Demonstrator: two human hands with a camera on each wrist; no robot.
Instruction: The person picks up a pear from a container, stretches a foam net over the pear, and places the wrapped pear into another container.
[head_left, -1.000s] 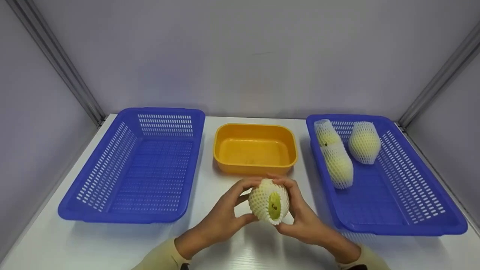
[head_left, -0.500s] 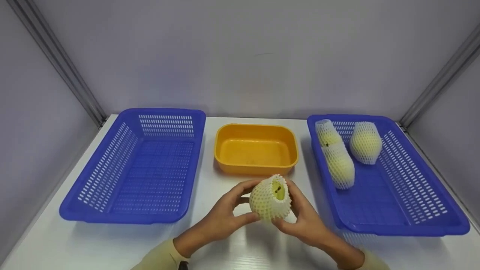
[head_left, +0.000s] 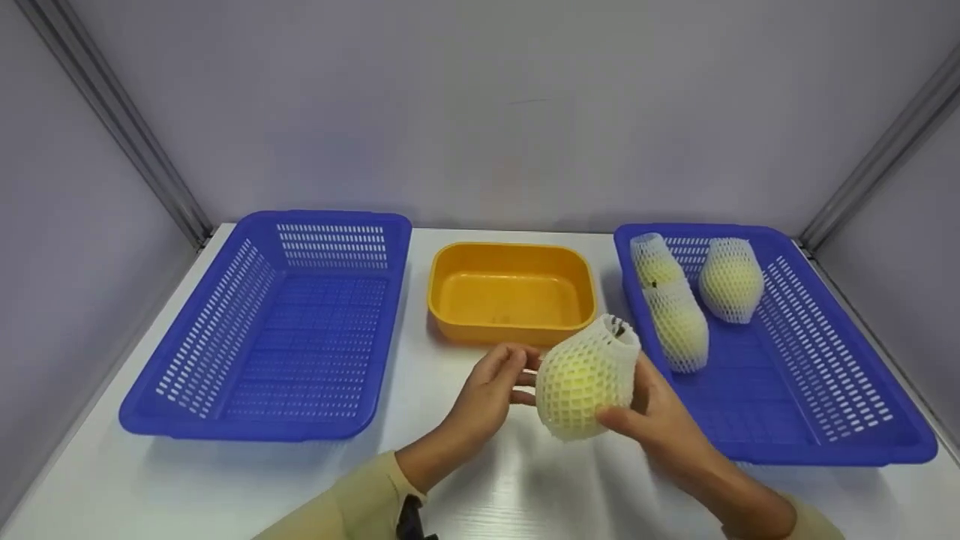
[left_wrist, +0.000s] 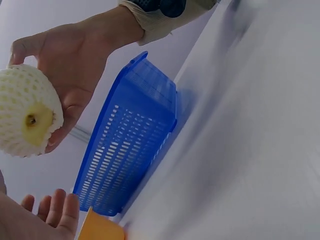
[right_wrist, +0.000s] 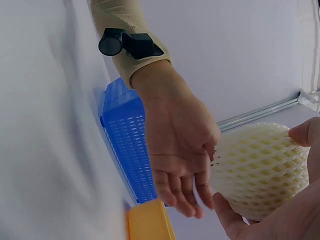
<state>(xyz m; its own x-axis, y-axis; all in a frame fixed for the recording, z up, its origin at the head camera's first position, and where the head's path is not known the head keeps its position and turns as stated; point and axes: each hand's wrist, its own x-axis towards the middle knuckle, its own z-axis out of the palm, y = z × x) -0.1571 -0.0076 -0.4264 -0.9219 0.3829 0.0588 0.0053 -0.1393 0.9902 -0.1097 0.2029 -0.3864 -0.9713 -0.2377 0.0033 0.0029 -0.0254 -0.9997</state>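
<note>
My right hand [head_left: 660, 420] holds a pale yellow-green pear in a white foam net [head_left: 585, 379] above the table. In the head view its thumb lies across the near side, and the net's open end tips up and to the right with a dark stem inside. The left wrist view shows the pear's blossom end [left_wrist: 37, 122] bare through the net's other opening. My left hand [head_left: 487, 394] is just left of the pear, holding nothing. Its fingers are loosely extended in the right wrist view, palm showing [right_wrist: 177, 135].
On the right a blue basket [head_left: 817, 450] holds several net-wrapped pears [head_left: 731, 281]. A second blue basket [head_left: 247, 431] stands on the left, with bare bottom showing. Between them sits a yellow-orange tub [head_left: 510, 334]. Grey walls enclose the white table.
Both hands held the pear; now the left has let go. The right hand has carried the pear rightward and closer to the camera, turning its stem end upward.
</note>
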